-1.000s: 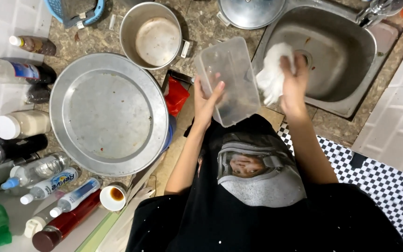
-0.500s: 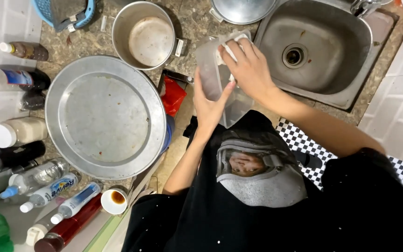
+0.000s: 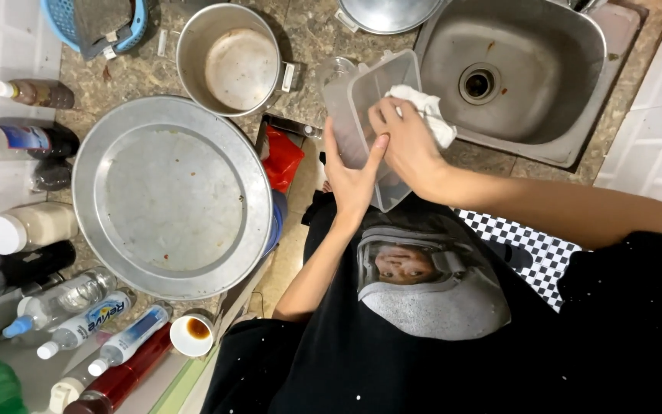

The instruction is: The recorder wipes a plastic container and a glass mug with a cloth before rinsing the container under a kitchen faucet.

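clear, smooth rectangular plastic container (image 3: 365, 115); soft white cloth rag (image 3: 427, 115); dull, scuffed round metal tray (image 3: 172, 195) on the left; brushed steel sink (image 3: 530, 73) far right; speckled stone counter (image 3: 139, 73).

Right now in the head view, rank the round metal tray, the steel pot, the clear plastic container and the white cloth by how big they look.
1. Round metal tray
2. Steel pot
3. Clear plastic container, close to the pot and partly hidden by both hands, so unsure
4. White cloth

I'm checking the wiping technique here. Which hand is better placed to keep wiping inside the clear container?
The right hand: it holds the white cloth inside the clear container, while the left hand steadies the container's side.
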